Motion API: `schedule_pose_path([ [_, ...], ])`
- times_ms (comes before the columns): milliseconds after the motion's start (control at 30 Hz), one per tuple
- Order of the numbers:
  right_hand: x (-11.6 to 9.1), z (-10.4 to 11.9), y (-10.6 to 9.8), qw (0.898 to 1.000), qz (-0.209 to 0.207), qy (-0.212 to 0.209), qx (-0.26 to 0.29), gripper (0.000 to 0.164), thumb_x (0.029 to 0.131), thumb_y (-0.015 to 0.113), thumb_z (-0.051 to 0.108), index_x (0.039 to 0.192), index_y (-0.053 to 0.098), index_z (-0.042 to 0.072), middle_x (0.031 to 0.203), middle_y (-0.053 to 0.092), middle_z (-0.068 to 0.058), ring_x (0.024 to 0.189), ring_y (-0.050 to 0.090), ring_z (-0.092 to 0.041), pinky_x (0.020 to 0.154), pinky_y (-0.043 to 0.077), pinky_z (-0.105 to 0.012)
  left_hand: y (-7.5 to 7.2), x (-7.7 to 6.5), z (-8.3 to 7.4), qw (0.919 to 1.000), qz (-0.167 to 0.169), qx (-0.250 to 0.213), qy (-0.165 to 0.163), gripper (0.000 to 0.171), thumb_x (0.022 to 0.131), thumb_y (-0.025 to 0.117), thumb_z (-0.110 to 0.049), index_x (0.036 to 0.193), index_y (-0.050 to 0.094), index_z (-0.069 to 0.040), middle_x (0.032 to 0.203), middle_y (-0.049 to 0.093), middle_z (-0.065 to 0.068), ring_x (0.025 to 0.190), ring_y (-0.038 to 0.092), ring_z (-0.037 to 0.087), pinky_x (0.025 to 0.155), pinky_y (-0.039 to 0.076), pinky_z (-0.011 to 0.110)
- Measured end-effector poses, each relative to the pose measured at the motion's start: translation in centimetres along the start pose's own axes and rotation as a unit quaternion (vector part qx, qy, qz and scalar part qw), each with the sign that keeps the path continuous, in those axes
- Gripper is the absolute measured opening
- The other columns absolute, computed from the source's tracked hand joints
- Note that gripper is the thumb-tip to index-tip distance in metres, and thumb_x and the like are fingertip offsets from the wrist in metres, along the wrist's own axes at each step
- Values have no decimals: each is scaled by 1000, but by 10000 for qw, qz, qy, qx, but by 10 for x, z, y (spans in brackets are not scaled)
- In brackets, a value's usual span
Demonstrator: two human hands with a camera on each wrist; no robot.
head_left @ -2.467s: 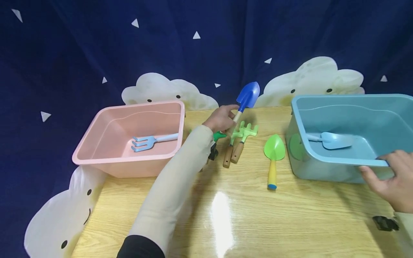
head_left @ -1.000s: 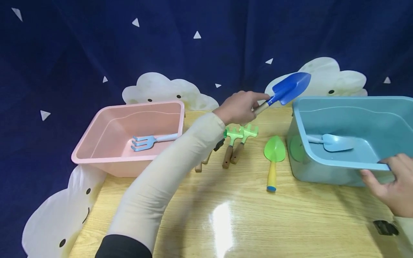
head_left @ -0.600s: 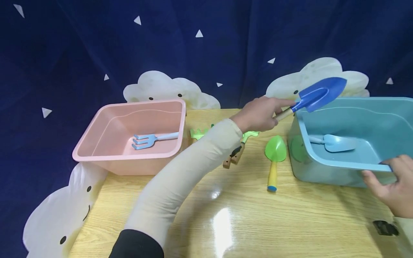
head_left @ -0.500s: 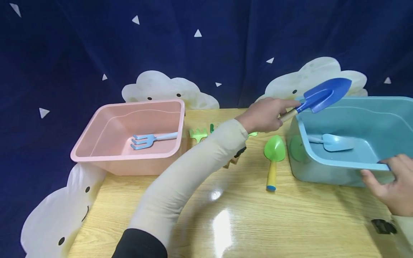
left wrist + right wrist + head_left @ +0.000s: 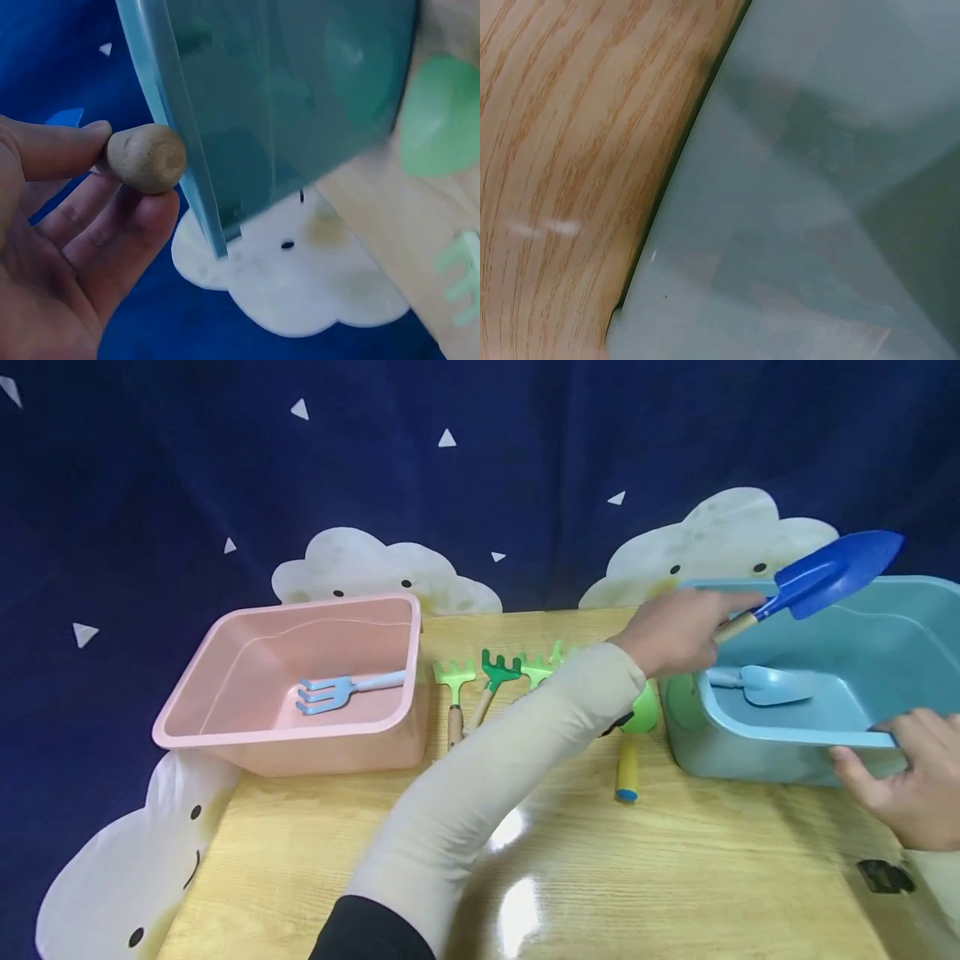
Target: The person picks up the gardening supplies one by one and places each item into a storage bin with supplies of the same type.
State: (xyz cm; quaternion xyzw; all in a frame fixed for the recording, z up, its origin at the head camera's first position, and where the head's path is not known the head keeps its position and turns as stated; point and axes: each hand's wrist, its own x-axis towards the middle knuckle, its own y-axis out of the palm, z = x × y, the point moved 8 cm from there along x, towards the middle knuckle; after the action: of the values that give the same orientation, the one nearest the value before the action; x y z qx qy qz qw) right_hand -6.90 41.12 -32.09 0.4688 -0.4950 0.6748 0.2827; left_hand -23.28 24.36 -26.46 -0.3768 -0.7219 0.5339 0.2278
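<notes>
My left hand [image 5: 678,631] holds a blue hand trowel [image 5: 836,575] by its wooden handle, its blade pointing right over the blue bin [image 5: 780,735]. In the left wrist view the thumb and fingers pinch the rounded handle end [image 5: 150,159] close beside the bin's rim. My right hand [image 5: 911,777] grips the bin's front rim, thumb outside and fingers over the edge. A light blue trowel [image 5: 776,685] lies on the bin's floor. The right wrist view shows the bin's wall [image 5: 795,225] and wood grain, without the hand.
A pink bin [image 5: 285,739] on the left contains a light blue hand fork [image 5: 330,693]. Between the bins lie a light green fork [image 5: 455,677], a dark green fork [image 5: 498,670] and others partly behind my left sleeve. A green trowel with yellow handle [image 5: 627,772] is partly covered.
My left hand has carried the blue trowel from above the small forks rightward to over the blue bin, its blade swinging from upward to rightward. The right hand keeps its grip on the rim.
</notes>
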Motion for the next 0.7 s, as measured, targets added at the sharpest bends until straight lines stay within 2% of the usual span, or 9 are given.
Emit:
schedule_pose_path([
  [133, 7, 4, 3, 9997, 127, -199, -115, 87, 88, 45, 72, 62, 48, -11, 49, 39, -22, 42, 26, -41, 48, 15, -52, 5, 3, -12, 9998, 121, 173, -9, 64, 95, 57, -16, 148, 38, -47, 117, 61, -18, 97, 51, 4, 72, 45, 20],
  [267, 9, 6, 3, 9993, 227, -242, -181, 87, 88, 44, 72, 62, 48, -12, 48, 39, -23, 41, 28, -42, 47, 16, -52, 8, 6, -26, 9984, 237, 490, 133, 59, 96, 57, -20, 145, 41, -48, 118, 62, -19, 97, 52, 3, 75, 45, 19],
  [467, 5, 4, -1, 9998, 87, -166, -103, 87, 88, 45, 71, 62, 49, -12, 50, 41, -25, 41, 29, -45, 49, 18, -55, 16, 13, -45, 9960, 507, 679, 275, 57, 96, 60, -21, 143, 43, -49, 131, 57, -25, 106, 52, -1, 83, 47, 20],
  [600, 3, 4, -2, 9997, 115, -187, -133, 87, 88, 44, 71, 62, 48, -12, 49, 40, -24, 40, 28, -43, 48, 17, -54, 24, 20, -51, 9942, 733, 759, 226, 53, 96, 60, -21, 138, 47, -51, 130, 56, -27, 107, 50, -2, 85, 48, 21],
  [700, 3, 3, -2, 9997, 135, -166, -125, 87, 88, 44, 71, 62, 48, -12, 49, 40, -24, 40, 28, -42, 48, 17, -54, 27, 24, -50, 9937, 853, 719, 132, 52, 96, 60, -21, 138, 48, -51, 127, 56, -28, 107, 49, -2, 86, 47, 20],
])
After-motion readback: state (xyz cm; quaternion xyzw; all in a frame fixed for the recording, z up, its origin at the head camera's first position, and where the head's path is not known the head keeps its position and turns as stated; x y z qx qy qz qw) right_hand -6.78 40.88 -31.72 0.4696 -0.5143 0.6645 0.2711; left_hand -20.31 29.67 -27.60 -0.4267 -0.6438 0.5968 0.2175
